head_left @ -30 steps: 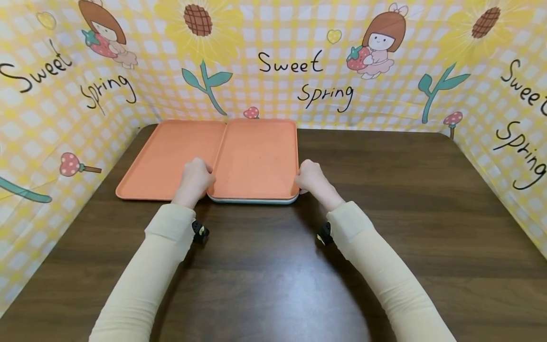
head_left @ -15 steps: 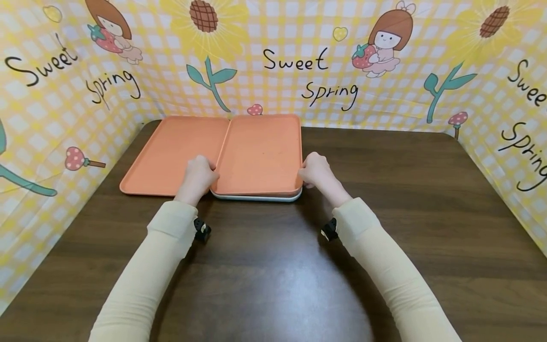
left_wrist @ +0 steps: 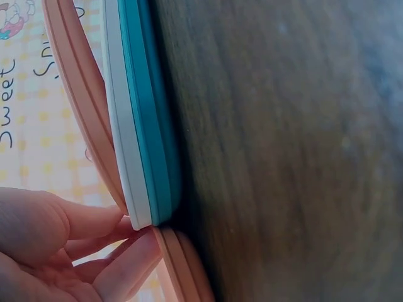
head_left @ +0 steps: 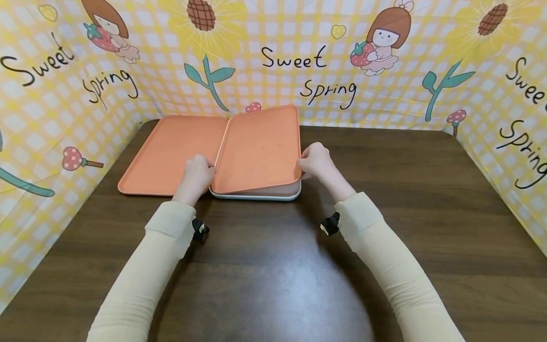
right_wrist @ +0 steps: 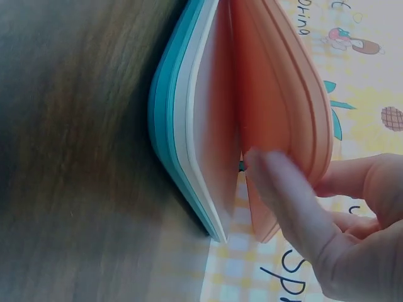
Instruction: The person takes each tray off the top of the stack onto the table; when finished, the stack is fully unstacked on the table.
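Observation:
A peach-orange tray [head_left: 258, 149] tilts up on its right side above a stack of a white tray [left_wrist: 121, 119] and a teal tray [left_wrist: 151, 126]. My right hand [head_left: 318, 164] pinches its raised right edge; in the right wrist view a finger reaches under the orange tray and a wedge-shaped gap shows over the white one. At the low left edge, my left hand [head_left: 195, 178] pinches the orange tray between thumb and fingers, right at the white rim. Another orange tray [head_left: 177, 149] lies flat on the left, partly behind the left hand.
The trays sit at the back of a dark wooden table [head_left: 265, 266]. A yellow checked cloth [head_left: 239, 90] with printed flowers and lettering rises behind and along both sides. Black wrist cameras [head_left: 200, 230] are strapped at both cuffs.
The upper orange tray has risen off the stack, its right side highest, uncovering the white tray. My right hand has moved up with it; my left hand stays nearly in place.

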Demonstrator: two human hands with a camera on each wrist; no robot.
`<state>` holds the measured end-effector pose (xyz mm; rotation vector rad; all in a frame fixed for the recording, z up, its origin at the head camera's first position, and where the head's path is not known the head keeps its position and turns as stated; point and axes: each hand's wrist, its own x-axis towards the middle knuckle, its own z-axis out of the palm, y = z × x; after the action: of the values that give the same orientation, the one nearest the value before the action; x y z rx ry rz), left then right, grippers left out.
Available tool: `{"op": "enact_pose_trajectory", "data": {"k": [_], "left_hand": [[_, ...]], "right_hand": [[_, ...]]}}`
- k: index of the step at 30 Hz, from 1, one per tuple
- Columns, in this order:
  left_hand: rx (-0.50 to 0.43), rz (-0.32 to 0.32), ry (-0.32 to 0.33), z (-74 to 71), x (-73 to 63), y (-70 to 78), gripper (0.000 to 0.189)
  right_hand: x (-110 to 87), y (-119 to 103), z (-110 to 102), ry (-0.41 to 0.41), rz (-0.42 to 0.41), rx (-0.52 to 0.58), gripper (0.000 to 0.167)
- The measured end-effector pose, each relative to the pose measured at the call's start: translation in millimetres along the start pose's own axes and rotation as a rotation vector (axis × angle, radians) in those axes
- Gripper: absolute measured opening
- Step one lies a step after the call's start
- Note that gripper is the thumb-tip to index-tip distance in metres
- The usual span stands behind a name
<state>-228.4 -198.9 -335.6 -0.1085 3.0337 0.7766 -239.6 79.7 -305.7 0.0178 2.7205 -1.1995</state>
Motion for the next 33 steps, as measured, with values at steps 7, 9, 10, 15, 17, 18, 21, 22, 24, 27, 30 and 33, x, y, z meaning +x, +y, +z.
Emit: {"op": "enact_pose_trajectory", "data": {"k": [7, 9, 10, 15, 17, 18, 21, 22, 24, 27, 30, 33], "left_hand": [[0.016, 0.003, 0.022, 0.9, -2.7, -3.1, 0.028], [0.019, 0.004, 0.032, 1.4, -2.9, -3.5, 0.025], [0.020, 0.002, 0.033, 1.4, -3.2, -3.4, 0.023], [0.040, -0.019, 0.056, 1.0, -3.2, -2.5, 0.016], [0.052, -0.021, 0.068, 0.8, -1.9, -1.7, 0.014], [0.055, -0.018, 0.070, 0.7, -1.0, -1.5, 0.014], [0.064, -0.008, 0.061, 0.9, 2.3, 0.1, 0.014], [0.070, -0.004, 0.059, 0.9, 3.5, 0.5, 0.015], [0.070, -0.004, 0.052, 0.6, 5.3, 0.8, 0.017], [0.061, -0.021, 0.044, -0.2, 6.2, 0.2, 0.017], [0.053, -0.042, 0.029, -1.2, 5.0, 0.6, 0.015], [0.050, -0.055, 0.013, -1.3, 4.1, 1.0, 0.016]], "right_hand": [[-0.3, 3.5, -0.3, -0.057, 0.041, 0.229, 0.018], [-0.7, 3.8, -1.5, -0.087, 0.052, 0.308, 0.019], [-1.0, 3.7, -2.2, -0.103, 0.056, 0.341, 0.020], [-2.1, 4.1, -5.5, -0.151, 0.078, 0.443, 0.021], [-2.5, 6.1, -7.8, -0.155, 0.081, 0.461, 0.023], [-2.4, 7.9, -9.2, -0.156, 0.080, 0.474, 0.023], [-4.1, 14.0, -15.7, -0.152, 0.078, 0.510, 0.024], [-5.1, 16.5, -18.3, -0.154, 0.078, 0.525, 0.025], [-7.2, 21.6, -23.8, -0.160, 0.078, 0.546, 0.025], [-11.2, 29.5, -32.5, -0.167, 0.076, 0.565, 0.026], [-15.1, 38.0, -43.0, -0.172, 0.070, 0.582, 0.026], [-18.2, 48.1, -55.2, -0.174, 0.072, 0.602, 0.025]]}}
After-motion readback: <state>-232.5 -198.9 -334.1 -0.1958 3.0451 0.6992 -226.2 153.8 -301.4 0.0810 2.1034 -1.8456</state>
